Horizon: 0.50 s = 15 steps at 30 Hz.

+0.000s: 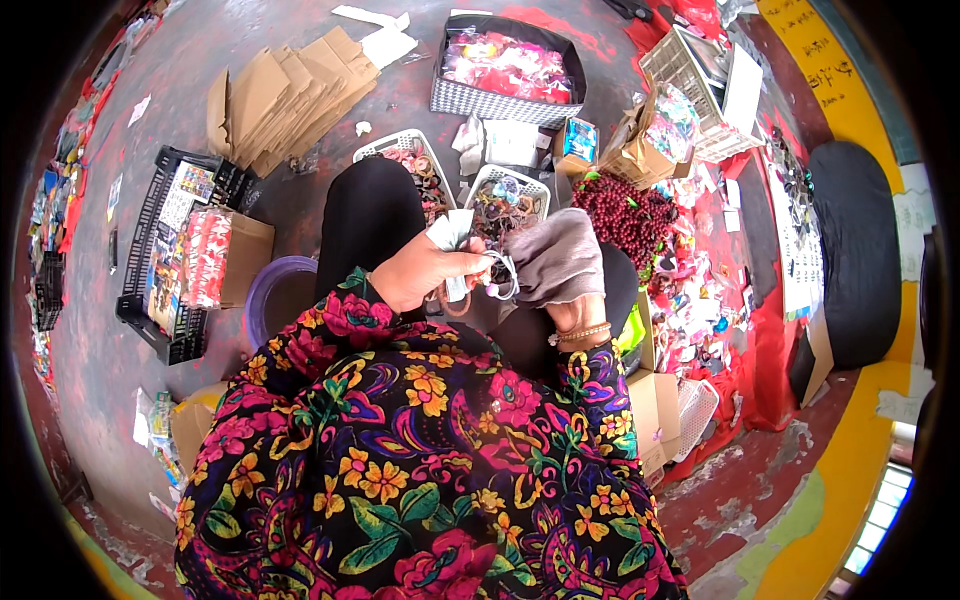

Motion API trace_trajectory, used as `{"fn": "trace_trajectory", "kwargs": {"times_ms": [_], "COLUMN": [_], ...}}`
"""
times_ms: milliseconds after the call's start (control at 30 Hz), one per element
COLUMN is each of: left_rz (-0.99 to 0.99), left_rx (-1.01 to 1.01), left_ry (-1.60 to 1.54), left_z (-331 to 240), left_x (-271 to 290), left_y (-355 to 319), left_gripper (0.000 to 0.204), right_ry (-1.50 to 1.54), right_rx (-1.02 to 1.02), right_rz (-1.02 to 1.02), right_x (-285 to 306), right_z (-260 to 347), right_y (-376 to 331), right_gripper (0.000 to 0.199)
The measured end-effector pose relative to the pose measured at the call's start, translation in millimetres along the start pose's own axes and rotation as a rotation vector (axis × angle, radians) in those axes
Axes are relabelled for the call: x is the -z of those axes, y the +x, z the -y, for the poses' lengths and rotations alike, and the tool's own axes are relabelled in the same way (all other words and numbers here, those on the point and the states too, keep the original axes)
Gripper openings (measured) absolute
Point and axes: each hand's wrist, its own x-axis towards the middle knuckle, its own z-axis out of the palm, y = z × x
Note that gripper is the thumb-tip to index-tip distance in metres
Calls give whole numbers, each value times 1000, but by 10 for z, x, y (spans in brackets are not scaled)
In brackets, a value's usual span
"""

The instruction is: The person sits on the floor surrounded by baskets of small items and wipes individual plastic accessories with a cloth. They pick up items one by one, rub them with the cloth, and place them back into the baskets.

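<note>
A: Head view: your left hand (pixel 425 272) is closed around a small folded card or packet (pixel 452 232) of pale grey-white colour, thumb pressed on its side. Your right hand (pixel 555 262) is covered by a grey-brown cloth or glove, and its fingers pinch a small ring-shaped piece (pixel 503 275), maybe a hair tie. I cannot tell exactly.

B: How will these things handle?

A: My judgement is that both are very light. The card is thin and will bend, so you should hold it at the edges and not squeeze the middle. The ring looks soft and stretchy, and small enough to slip away, so pinch it across the band. Both are above your lap, between your two hands.

B: And the packages around?

A: Just ahead of your knees are two small white baskets: the left basket (pixel 412 160) and the right basket (pixel 510 195), both with mixed small accessories. Further away there is a dark checked box (pixel 500 100) full of pink and red packets. On the upper left lies a stack of flat brown cardboard (pixel 285 95). At the left side, a black crate (pixel 165 250) holds coloured cards, and next to it is an open carton (pixel 225 255) with red and white packets. To the right is a heap of dark red beads (pixel 625 215), and a yellow sign (pixel 825 70) with dark writing lies at the upper right.
</note>
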Motion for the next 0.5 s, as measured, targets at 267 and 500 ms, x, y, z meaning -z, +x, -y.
{"fn": "trace_trajectory", "kwargs": {"times_ms": [267,500], "left_rz": [-50,-109], "left_rx": [-13,25], "left_ry": [258,30], "left_z": [190,47], "left_x": [-4,-70], "left_y": [27,-109], "left_gripper": [12,17], "right_ry": [-1738,-1623], "right_rx": [860,973], "right_rz": [458,514], "right_x": [-271,-277], "right_z": [-134,-166], "right_y": [-140,-229], "right_gripper": [23,25]}}
